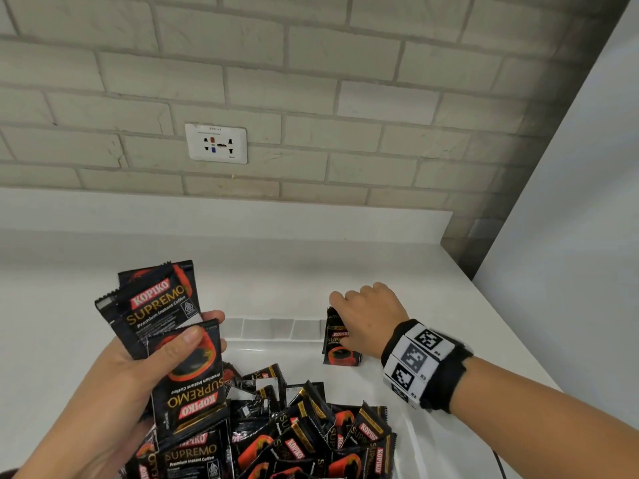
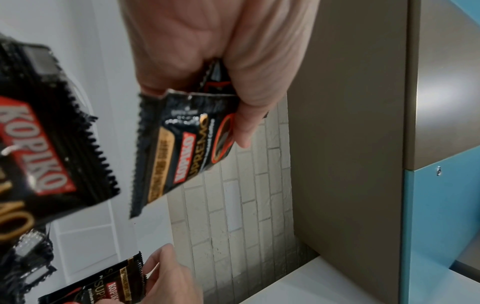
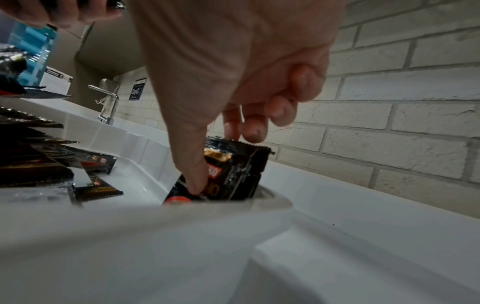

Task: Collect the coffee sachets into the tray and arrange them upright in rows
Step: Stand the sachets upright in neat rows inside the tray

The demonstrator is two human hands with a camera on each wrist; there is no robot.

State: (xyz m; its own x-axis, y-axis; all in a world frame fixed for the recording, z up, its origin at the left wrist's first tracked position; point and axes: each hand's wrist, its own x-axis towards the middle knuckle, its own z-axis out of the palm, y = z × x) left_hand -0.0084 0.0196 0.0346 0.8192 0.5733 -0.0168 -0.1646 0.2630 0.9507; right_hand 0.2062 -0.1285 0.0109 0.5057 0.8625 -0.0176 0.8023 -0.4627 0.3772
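Observation:
Black Kopiko Supremo coffee sachets lie in a loose heap [image 1: 297,433] at the near end of a white tray [image 1: 269,347]. My left hand [image 1: 145,361] is raised over the heap and grips a fan of several sachets [image 1: 162,305], thumb pressed on the front one [image 2: 187,144]. At the tray's far right corner my right hand [image 1: 366,319] pinches one sachet [image 1: 339,340] standing upright against the tray wall [image 3: 233,170], thumb on its front, fingers behind its top edge.
The tray sits on a white counter [image 1: 432,288] that ends at a grey brick wall [image 1: 311,98] with a socket plate [image 1: 216,142]. A pale panel [image 1: 570,202] bounds the right side. A tap [image 3: 106,102] stands far along the counter.

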